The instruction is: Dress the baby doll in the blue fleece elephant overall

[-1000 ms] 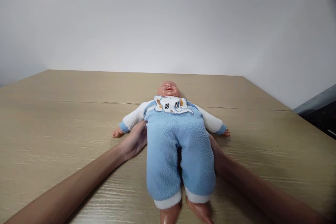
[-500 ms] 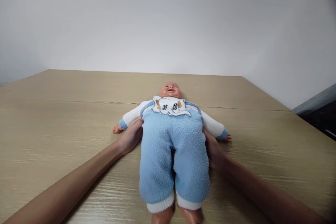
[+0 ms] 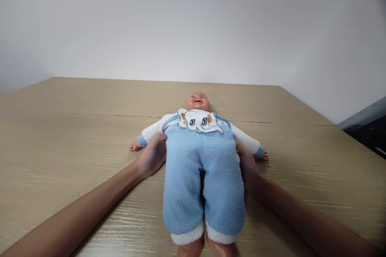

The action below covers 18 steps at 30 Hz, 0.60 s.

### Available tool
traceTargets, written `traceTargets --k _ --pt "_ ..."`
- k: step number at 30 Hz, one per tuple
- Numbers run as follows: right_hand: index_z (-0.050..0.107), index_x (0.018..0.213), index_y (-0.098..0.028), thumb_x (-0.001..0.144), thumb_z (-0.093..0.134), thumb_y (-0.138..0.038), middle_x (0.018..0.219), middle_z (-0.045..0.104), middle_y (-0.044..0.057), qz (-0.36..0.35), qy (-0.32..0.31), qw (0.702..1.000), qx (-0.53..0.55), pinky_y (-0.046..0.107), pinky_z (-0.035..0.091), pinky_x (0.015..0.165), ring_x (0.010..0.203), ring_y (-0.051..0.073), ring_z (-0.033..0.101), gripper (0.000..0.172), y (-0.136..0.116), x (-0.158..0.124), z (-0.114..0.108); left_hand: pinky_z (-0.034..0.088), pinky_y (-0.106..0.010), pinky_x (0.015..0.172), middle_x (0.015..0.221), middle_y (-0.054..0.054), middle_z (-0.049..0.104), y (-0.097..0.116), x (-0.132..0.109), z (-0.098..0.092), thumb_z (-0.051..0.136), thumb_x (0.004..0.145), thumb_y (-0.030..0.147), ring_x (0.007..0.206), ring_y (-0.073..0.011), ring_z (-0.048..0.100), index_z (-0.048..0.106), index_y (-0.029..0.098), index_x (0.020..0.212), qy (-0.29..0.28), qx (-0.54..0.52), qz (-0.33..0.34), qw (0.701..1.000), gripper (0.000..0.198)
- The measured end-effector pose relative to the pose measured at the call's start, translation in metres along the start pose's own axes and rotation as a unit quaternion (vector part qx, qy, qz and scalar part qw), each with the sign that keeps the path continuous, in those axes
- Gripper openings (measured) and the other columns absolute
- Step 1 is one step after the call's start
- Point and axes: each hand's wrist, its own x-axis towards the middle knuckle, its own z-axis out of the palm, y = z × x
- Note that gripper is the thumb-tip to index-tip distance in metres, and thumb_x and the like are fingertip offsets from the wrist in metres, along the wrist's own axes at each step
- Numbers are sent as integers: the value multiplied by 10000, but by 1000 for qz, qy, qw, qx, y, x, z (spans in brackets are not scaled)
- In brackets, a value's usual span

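A baby doll (image 3: 197, 100) lies on its back on the wooden table, head away from me and feet toward me. It wears fuzzy blue trousers (image 3: 183, 176) with white cuffs and a white top with an elephant face (image 3: 199, 121) on the chest. Its arms are spread out to both sides. My left hand (image 3: 153, 154) grips the doll's left-hand side at the waist, and its fingertips are hidden behind the blue cloth. On the opposite side, my right hand (image 3: 249, 168) holds the waist, with most of its fingers out of sight.
The wooden table (image 3: 75, 136) reaches back to a pale wall (image 3: 181, 28), with a seam running across it. A dark object (image 3: 369, 132) stands beyond the table's right edge.
The doll's trousers and chest have shifted slightly to the right in view. Both hands stay at its waist. The view has tilted down a little.
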Motion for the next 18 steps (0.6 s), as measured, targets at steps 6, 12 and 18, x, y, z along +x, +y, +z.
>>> traceTargets --k 6,12,18 --pt "716 825 -289 855 743 -573 862 786 15 -42 37 998 -29 398 569 1025 1170 314 680 287 1 -1 4 519 -432 979 862 -32 669 2 4 -3 739 659 269 1034 -327 643 595 225 782 -27 31 47 998 195" --pt "786 1010 -303 861 718 -414 1230 792 4 -172 -30 961 -214 393 393 1234 1370 323 580 198 -10 3 -22 476 -393 952 831 -18 591 4 3 -6 697 691 273 921 -256 575 634 206 826 -36 75 129 988 163" --pt "777 1017 -298 783 698 -298 1247 788 -6 -166 -65 975 -131 419 431 1190 1324 335 606 247 -20 -2 -18 435 -308 761 813 -5 575 10 5 -10 775 756 320 779 -188 505 651 193 844 -50 103 147 982 198"
